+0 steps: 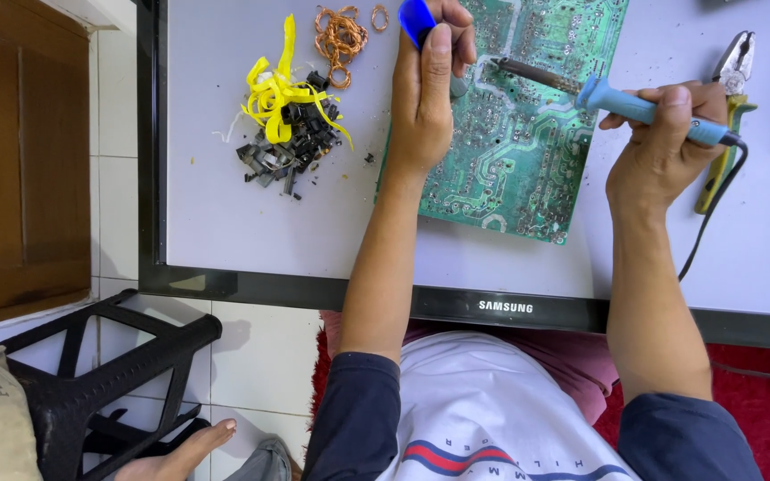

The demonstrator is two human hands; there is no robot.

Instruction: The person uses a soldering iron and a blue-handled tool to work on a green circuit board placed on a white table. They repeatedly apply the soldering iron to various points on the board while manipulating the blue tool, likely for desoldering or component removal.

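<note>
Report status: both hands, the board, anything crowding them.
Left hand shut on blue tool above the circuit board. Right hand shut on soldering iron, tip on board. Pliers lie beside right hand; scrap pile well left.

A white-topped desk [225, 223] with a dark front edge filled the upper frame. White floor tiles [260, 356] lay at lower left, beside a black plastic stool [100, 374]. A brown wooden panel [20, 151] stood at far left. A red rug [759, 401] covered the lower right. Lighting was even.
</note>
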